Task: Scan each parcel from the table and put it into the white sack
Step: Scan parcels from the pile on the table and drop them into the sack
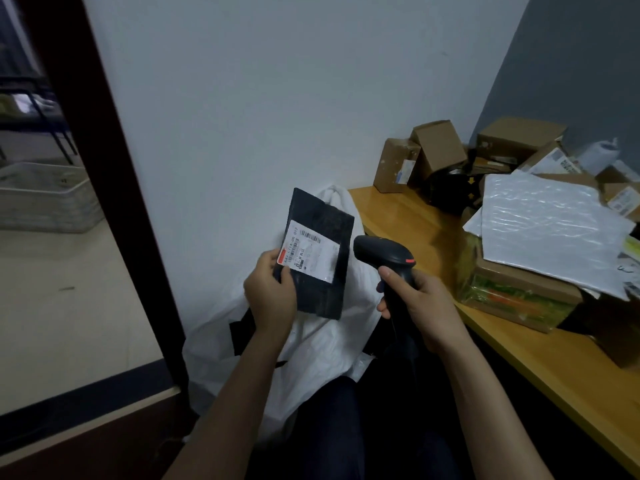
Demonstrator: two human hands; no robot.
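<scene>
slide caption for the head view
Left hand holds a black parcel near the white sack; right hand grips a scanner beside it.

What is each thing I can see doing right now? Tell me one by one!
black parcel: held up over the sack, label facing the camera
left hand: grips the parcel's lower left edge
scanner: held, head turned toward the parcel
right hand: grips the scanner's handle
white sack: slumped beside the table
table: piled with parcels
white mailer: lying on top of the pile
</scene>
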